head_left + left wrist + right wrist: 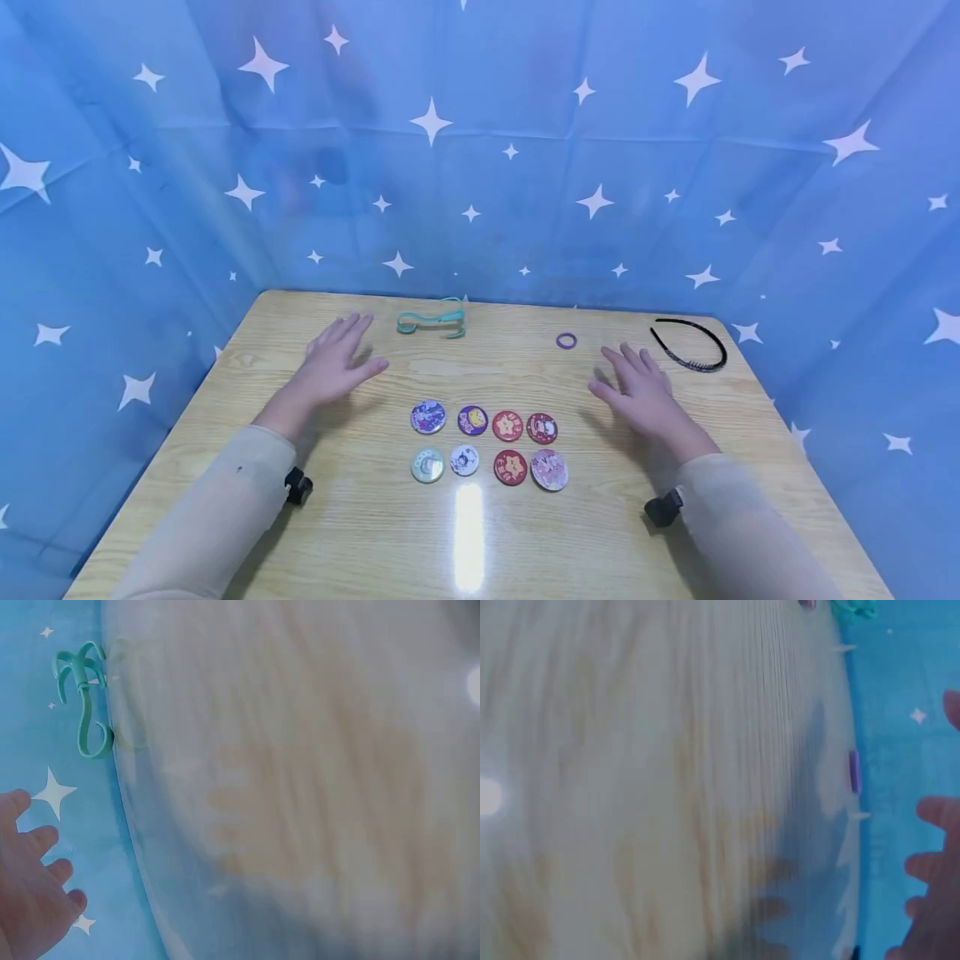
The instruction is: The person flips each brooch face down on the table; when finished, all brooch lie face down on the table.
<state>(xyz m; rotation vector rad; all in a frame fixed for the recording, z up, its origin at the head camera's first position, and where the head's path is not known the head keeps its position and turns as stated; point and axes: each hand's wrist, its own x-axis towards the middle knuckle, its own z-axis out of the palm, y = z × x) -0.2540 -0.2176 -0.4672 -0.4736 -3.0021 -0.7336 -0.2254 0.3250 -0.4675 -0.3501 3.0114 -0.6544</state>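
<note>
My left hand [332, 367] is held over the left part of the table with fingers spread and nothing in its grasp. Nearest to it lies a teal hanging hook [431, 318] with curved prongs, seen again in the left wrist view as a green hook [84, 705]. On the right, my right hand [641, 392] hovers with fingers apart, also holding nothing. A purple ring-shaped band [566, 340] lies just beyond its fingertips, and a black headband [693, 364] is to its right. Between the hands, several round pin badges lie in two rows, including a purple badge [428, 417] and a pink one [549, 470].
The light wood table [360, 542] reflects a bright strip of light in front of the badges. A blue curtain [495, 225] with white stars stands along its back and sides. Dark wrist cameras, such as the left one [298, 486], stick out from both sleeves.
</note>
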